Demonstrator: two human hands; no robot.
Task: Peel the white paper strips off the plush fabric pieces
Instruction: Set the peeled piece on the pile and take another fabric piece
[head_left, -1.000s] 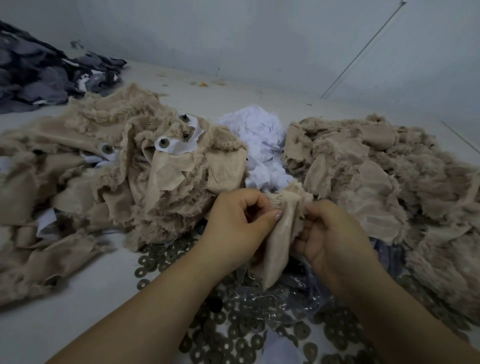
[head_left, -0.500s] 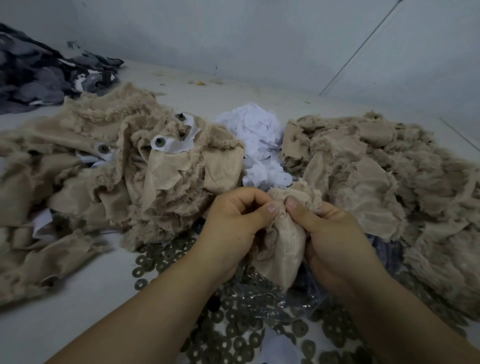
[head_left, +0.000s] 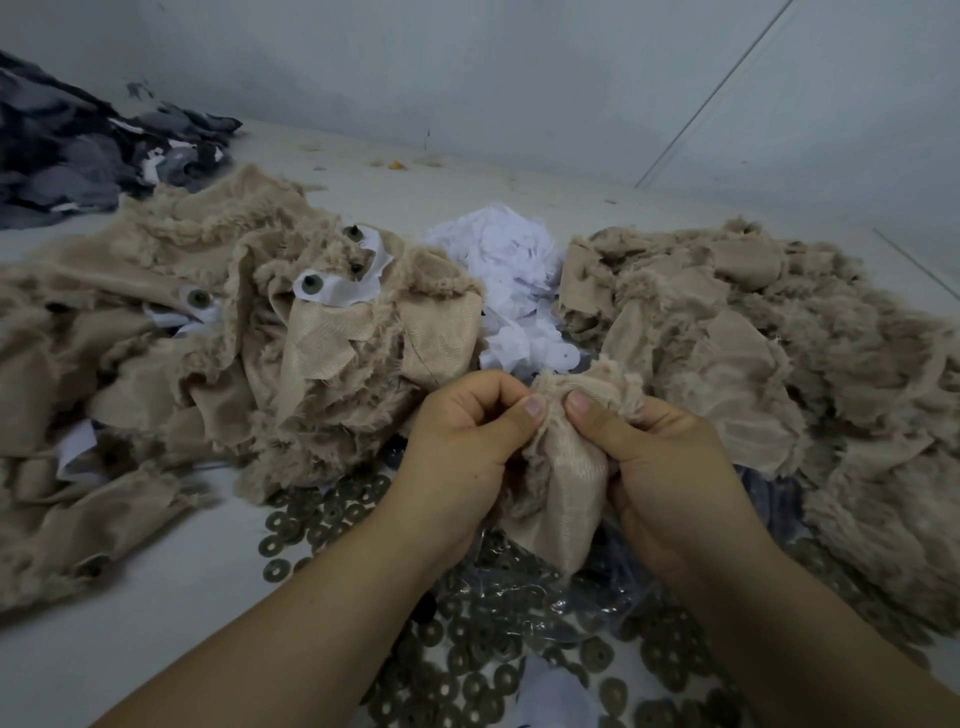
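Plush fabric piece (head_left: 558, 483) held at 6 o'clock, long axis 12–6 | left hand (head_left: 462, 447) and right hand (head_left: 660, 462) pinched on top edge, thumbs near-touching | paper strip not seen; equidistant.

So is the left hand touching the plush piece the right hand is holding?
Touching. The head view shows the left hand thumb pressed on the plush piece, opposite the right hand.

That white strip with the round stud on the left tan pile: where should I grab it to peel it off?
Pinch the white strip at its loose right end, coming from the right and above. That end looks lifted and curled off the left pile, while the stud seems to pin the left end down. Both hands are busy.
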